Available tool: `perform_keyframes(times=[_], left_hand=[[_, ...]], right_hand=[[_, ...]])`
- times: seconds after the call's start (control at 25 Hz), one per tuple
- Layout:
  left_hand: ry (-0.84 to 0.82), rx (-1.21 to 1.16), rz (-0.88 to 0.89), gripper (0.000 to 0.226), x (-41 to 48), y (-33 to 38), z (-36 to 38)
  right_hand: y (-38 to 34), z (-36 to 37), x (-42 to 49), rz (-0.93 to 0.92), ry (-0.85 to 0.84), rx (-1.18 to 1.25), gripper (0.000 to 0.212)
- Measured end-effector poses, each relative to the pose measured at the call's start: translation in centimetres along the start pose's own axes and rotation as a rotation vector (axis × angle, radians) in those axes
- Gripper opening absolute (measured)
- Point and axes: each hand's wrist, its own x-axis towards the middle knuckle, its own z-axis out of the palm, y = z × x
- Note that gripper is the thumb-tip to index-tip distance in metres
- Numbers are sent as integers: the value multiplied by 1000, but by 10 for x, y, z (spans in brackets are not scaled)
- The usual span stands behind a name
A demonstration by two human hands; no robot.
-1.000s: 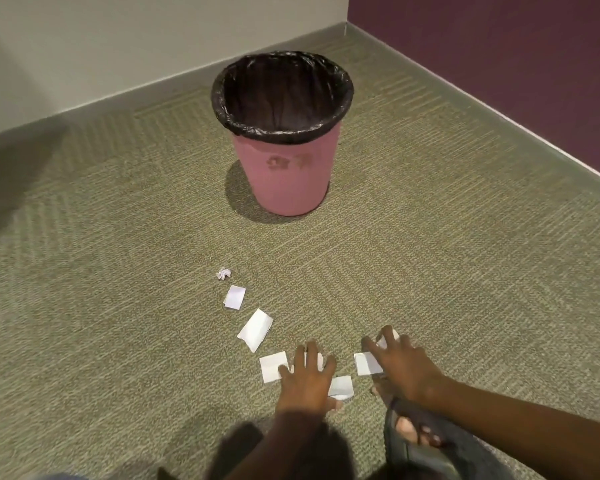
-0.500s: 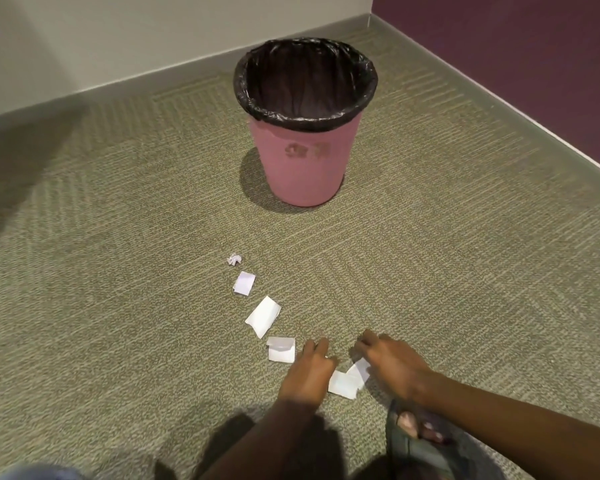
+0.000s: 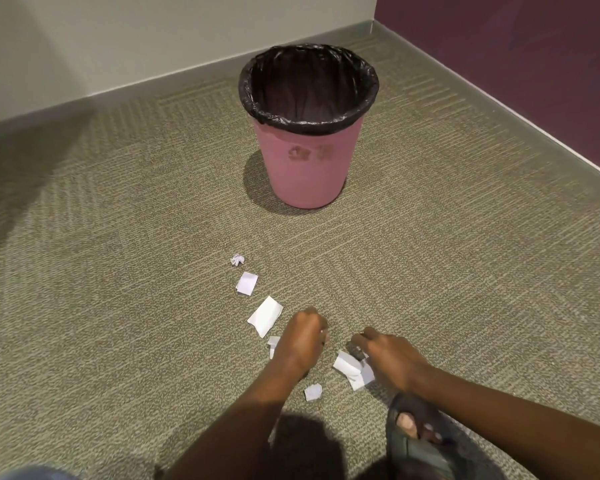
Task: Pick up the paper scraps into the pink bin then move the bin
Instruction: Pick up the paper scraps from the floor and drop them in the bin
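Observation:
The pink bin (image 3: 307,174) with a black liner (image 3: 257,102) stands upright on the carpet, well beyond my hands. White paper scraps trail toward me: a crumpled ball (image 3: 237,260), a small square (image 3: 247,283) and a larger piece (image 3: 265,315). My left hand (image 3: 303,341) is curled into a fist right of that larger piece, gripping a scrap (image 3: 273,345) that sticks out at its left side. My right hand (image 3: 392,358) has its fingers curled and pinches folded scraps (image 3: 352,370) against the carpet. A small crumpled bit (image 3: 313,391) lies between my forearms.
Green-grey carpet (image 3: 118,306) covers the floor. A pale wall (image 3: 153,46) runs behind the bin and a purple wall (image 3: 534,64) runs along the right, meeting in a corner. My foot in a dark sandal (image 3: 416,427) rests under my right forearm.
Both hands went from flat on the scraps to curled, gathering paper. The scraps near my hands got bunched up and one small crumpled bit now lies loose. The camera drew closer.

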Motion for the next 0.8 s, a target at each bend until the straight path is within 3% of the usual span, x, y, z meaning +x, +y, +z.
perform_keyframes(times=[0.08, 0.24, 0.32, 0.48, 0.8], left_hand=[[38, -67, -36, 13, 8, 1, -13], [37, -106, -60, 7, 10, -1, -20], [14, -82, -55, 7, 3, -2, -15], [-15, -57, -62, 5, -10, -4, -5], [73, -130, -119, 9, 10, -2, -49]], right_hand=[[-1, -6, -2, -3, -5, 44, 38], [-19, -5, -13, -29, -138, 45, 89], [-28, 2, -17, -59, -164, -56, 98], [-36, 9, -20, -144, -80, -188, 74], [-31, 17, -15, -291, -8, -188, 37]])
